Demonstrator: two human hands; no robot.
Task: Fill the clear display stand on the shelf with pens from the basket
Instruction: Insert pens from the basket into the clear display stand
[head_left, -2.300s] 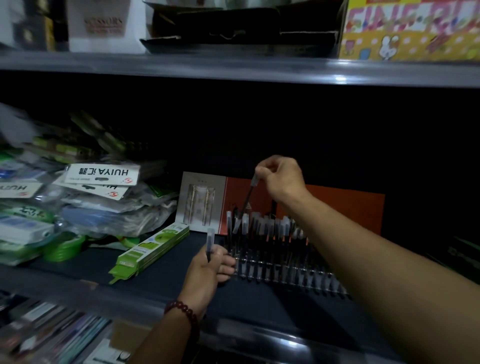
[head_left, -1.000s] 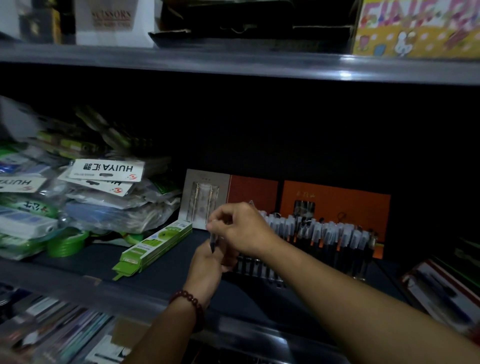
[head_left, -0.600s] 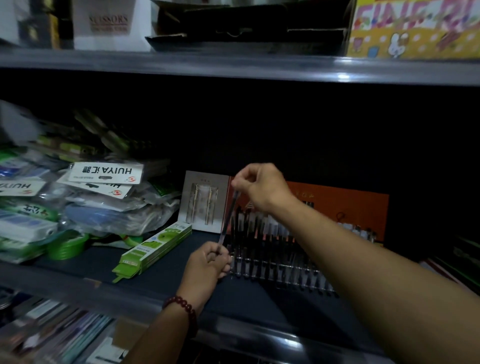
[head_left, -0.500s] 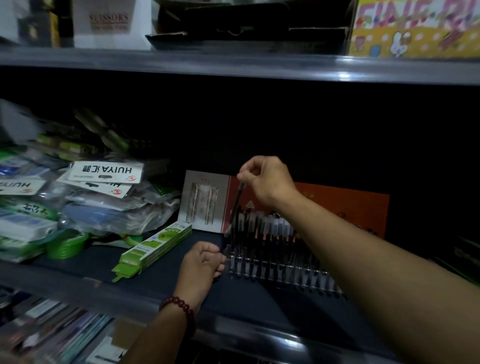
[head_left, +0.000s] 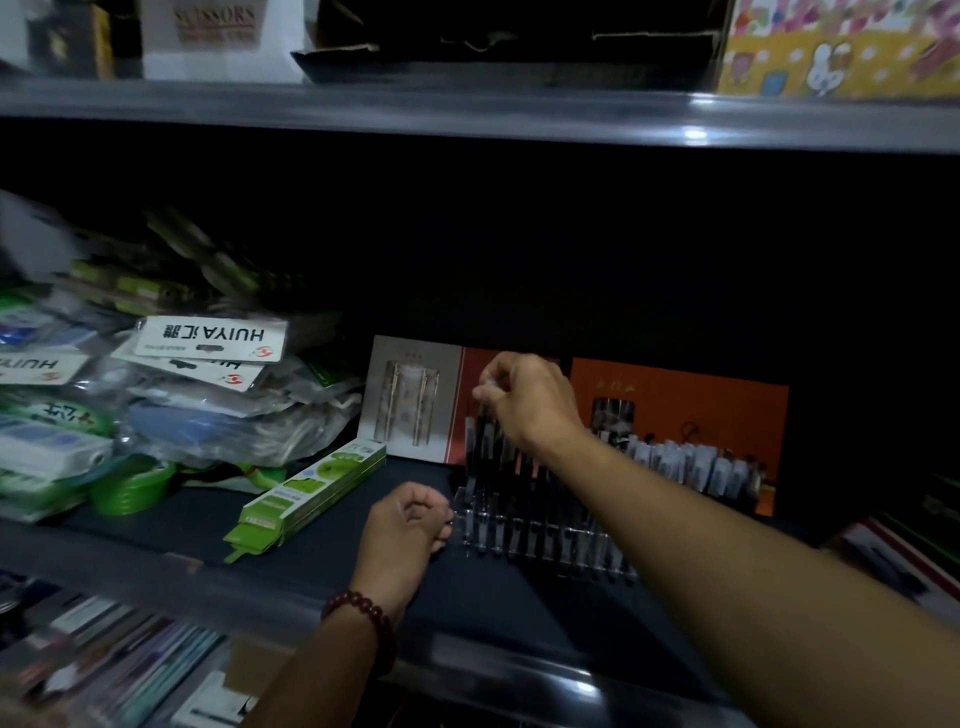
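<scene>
A clear display stand sits on the dark shelf, holding several dark pens upright in rows. My right hand reaches over its left end and pinches the top of a dark pen, which stands nearly upright at the stand's left side. My left hand lies on the shelf just left of the stand's front corner, fingers curled, with nothing visible in it. The basket is out of view.
Orange and grey pen gift boxes lean behind the stand. A green flat pack lies left of my left hand. Bagged stationery piles up at the far left. The upper shelf edge runs overhead.
My right hand took the pen out of my left hand, raised it, and has lowered it to the stand's left end. My left hand has closed and stays by the stand.
</scene>
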